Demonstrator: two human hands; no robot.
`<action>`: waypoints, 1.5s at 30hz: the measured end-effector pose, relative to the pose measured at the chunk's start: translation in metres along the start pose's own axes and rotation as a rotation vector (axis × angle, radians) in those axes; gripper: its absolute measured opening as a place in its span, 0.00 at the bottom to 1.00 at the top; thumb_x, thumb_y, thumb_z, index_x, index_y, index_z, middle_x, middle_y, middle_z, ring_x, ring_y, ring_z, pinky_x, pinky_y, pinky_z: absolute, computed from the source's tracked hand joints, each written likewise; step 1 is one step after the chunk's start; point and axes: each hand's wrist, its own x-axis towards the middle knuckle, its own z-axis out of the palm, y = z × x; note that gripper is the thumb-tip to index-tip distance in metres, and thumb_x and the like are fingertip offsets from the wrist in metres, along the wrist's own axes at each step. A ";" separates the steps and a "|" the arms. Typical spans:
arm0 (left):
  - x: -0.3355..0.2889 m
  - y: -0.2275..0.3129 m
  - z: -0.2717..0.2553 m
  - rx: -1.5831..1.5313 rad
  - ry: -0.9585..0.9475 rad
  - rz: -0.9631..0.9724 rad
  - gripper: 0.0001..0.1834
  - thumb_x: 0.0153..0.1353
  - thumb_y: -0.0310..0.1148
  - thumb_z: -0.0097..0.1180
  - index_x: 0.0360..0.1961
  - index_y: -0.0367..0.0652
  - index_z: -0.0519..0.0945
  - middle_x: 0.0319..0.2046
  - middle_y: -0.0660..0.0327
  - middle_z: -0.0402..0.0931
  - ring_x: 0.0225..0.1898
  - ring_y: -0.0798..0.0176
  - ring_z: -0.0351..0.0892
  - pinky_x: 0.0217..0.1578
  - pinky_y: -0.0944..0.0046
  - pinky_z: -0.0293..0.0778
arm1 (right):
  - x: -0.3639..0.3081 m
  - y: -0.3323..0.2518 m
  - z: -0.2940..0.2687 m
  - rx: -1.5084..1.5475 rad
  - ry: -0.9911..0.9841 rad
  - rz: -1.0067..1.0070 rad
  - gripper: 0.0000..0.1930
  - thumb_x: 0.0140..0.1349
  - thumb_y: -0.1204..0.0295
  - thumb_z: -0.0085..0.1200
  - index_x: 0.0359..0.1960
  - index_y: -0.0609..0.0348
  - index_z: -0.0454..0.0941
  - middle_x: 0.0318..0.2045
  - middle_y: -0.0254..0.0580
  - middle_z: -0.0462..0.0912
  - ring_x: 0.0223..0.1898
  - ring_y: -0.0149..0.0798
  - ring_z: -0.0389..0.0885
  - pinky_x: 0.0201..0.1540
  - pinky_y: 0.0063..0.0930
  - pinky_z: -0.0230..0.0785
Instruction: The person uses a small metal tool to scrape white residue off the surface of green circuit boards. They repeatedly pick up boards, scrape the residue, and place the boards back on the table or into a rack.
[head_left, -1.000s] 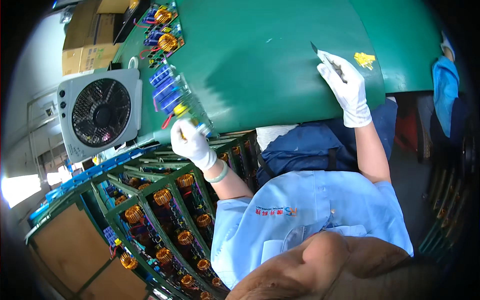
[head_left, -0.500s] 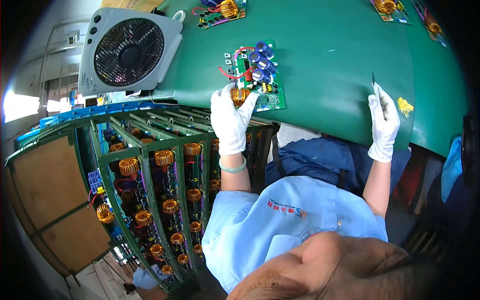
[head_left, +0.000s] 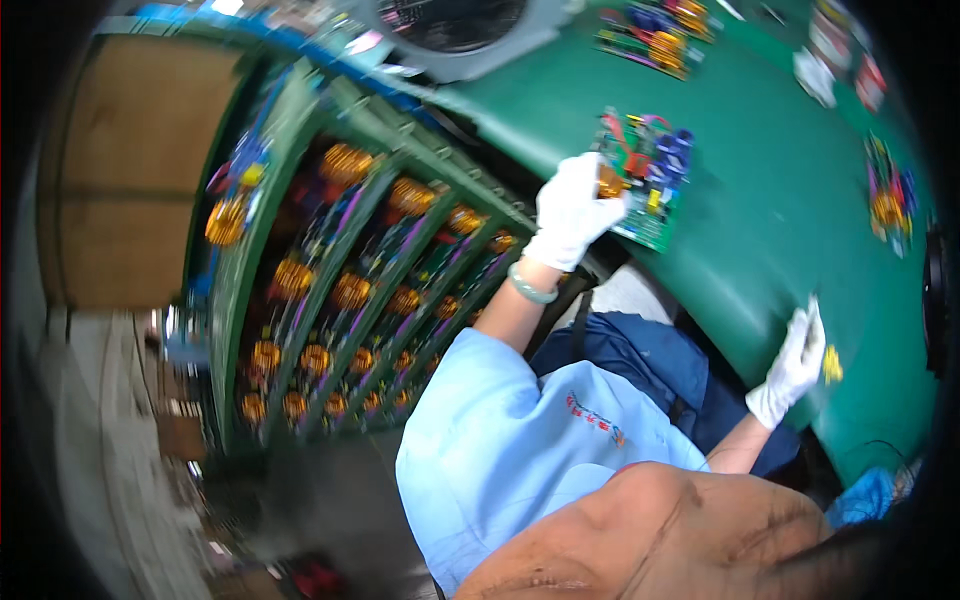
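A green circuit board [head_left: 650,190] with blue capacitors, red wires and a copper-wound coil [head_left: 609,182] lies on the green table. My left hand [head_left: 580,212], in a white glove, has its thumb and fingers closed around the coil at the board's near left corner. Farther right, my gloved right hand [head_left: 797,358] is just above the table near its front edge, fingers pressed together. A thin pointed tool [head_left: 814,302] pokes out past its fingertips, blurred here. Beside that hand lies a small yellow heap [head_left: 832,365], its pieces too small to name.
A green rack [head_left: 395,170] filled with similar boards stands left of the table. More boards lie at the far side [head_left: 660,40] and the right [head_left: 887,195]. A grey fan [head_left: 500,55] stands at the far left, and a red-and-white container [head_left: 870,82] at the far right.
The view has swung round, so the table appears slanted and more of the rack shows. My left hand keeps its hold on the coil; my right hand stays by the yellow heap.
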 end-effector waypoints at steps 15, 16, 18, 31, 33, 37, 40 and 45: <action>-0.077 0.012 -0.278 0.058 1.038 0.043 0.29 0.49 0.30 0.76 0.49 0.38 0.72 0.40 0.58 0.78 0.38 0.67 0.78 0.42 0.65 0.79 | 0.029 0.009 -0.023 -0.139 -0.149 -0.192 0.24 0.71 0.58 0.56 0.59 0.64 0.77 0.52 0.45 0.83 0.49 0.34 0.81 0.53 0.25 0.73; -0.087 0.006 -0.302 0.061 1.117 0.044 0.30 0.50 0.31 0.76 0.50 0.38 0.71 0.42 0.58 0.77 0.38 0.66 0.78 0.42 0.64 0.79 | 0.027 0.007 -0.021 -0.160 -0.162 -0.177 0.23 0.70 0.59 0.57 0.59 0.66 0.77 0.51 0.44 0.83 0.49 0.33 0.81 0.53 0.25 0.73; -0.101 -0.022 -0.338 0.141 1.239 0.035 0.31 0.51 0.32 0.77 0.50 0.37 0.70 0.42 0.58 0.76 0.39 0.67 0.77 0.42 0.64 0.78 | 0.027 -0.003 -0.022 -0.224 -0.133 -0.173 0.22 0.70 0.62 0.58 0.58 0.68 0.77 0.50 0.43 0.84 0.48 0.31 0.81 0.53 0.23 0.73; -0.150 -0.141 -0.483 0.823 0.846 -0.768 0.39 0.50 0.55 0.70 0.59 0.42 0.76 0.51 0.44 0.78 0.53 0.42 0.78 0.55 0.47 0.73 | 0.036 0.021 -0.023 -0.221 -0.116 -0.191 0.23 0.69 0.58 0.59 0.55 0.66 0.79 0.50 0.43 0.83 0.48 0.32 0.80 0.55 0.25 0.70; -0.153 -0.142 -0.469 1.058 1.049 -0.502 0.31 0.54 0.48 0.69 0.53 0.40 0.78 0.47 0.46 0.79 0.48 0.44 0.79 0.50 0.49 0.75 | 0.038 0.028 -0.025 -0.248 -0.118 -0.224 0.23 0.69 0.59 0.59 0.54 0.66 0.79 0.49 0.42 0.84 0.48 0.32 0.80 0.55 0.25 0.70; -0.119 -0.092 -0.400 0.810 1.185 0.017 0.13 0.57 0.27 0.66 0.44 0.38 0.81 0.42 0.52 0.79 0.38 0.57 0.79 0.40 0.61 0.76 | 0.039 0.028 -0.028 -0.211 -0.098 -0.224 0.22 0.69 0.60 0.60 0.54 0.66 0.80 0.48 0.40 0.84 0.48 0.31 0.80 0.55 0.25 0.70; -0.080 -0.049 -0.333 0.525 0.977 0.301 0.12 0.58 0.24 0.65 0.44 0.38 0.82 0.42 0.54 0.81 0.40 0.58 0.81 0.41 0.62 0.78 | 0.038 0.027 -0.027 -0.176 -0.093 -0.202 0.22 0.68 0.60 0.60 0.55 0.66 0.80 0.47 0.38 0.84 0.47 0.29 0.79 0.54 0.24 0.70; -0.005 0.007 -0.225 0.033 0.615 0.531 0.07 0.58 0.26 0.64 0.39 0.41 0.86 0.34 0.58 0.83 0.32 0.61 0.82 0.37 0.64 0.78 | 0.030 0.016 -0.021 -0.123 -0.083 -0.191 0.22 0.69 0.59 0.60 0.56 0.63 0.80 0.44 0.35 0.83 0.43 0.27 0.78 0.49 0.22 0.70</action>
